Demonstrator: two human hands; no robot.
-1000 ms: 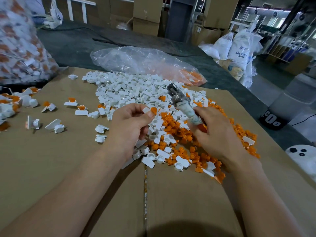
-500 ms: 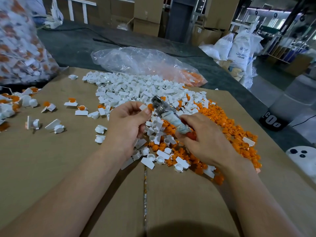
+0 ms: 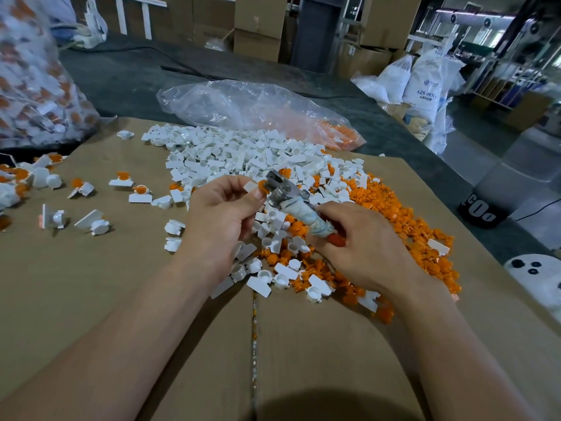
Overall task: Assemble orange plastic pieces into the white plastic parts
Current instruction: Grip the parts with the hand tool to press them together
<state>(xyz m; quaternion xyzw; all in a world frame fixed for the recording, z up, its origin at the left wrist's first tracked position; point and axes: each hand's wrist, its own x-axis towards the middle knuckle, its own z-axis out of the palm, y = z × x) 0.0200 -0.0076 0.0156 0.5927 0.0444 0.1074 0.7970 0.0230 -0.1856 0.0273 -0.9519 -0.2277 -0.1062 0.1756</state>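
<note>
From the camera on my head, my left hand (image 3: 224, 214) is raised over the flat brown cardboard sheet (image 3: 91, 284). Its thumb and fingertips pinch a small white plastic part with a flat tab (image 3: 251, 187), and a round orange plastic piece (image 3: 263, 186) sits at its end. My right hand (image 3: 361, 250) is curled round the cloth-wrapped handle of a metal-headed pressing tool (image 3: 291, 199). The tool slants up and to the left, so its steel head sits right against the orange piece.

Beneath and beyond both hands lies a heap of loose white plastic parts (image 3: 236, 153), and beside it to the right a heap of loose orange plastic pieces (image 3: 388, 208). A few joined white-and-orange parts (image 3: 139, 191) lie scattered at the left. A crumpled clear plastic bag (image 3: 243, 107) rests at the far edge of the cardboard, with some orange pieces inside.
</note>
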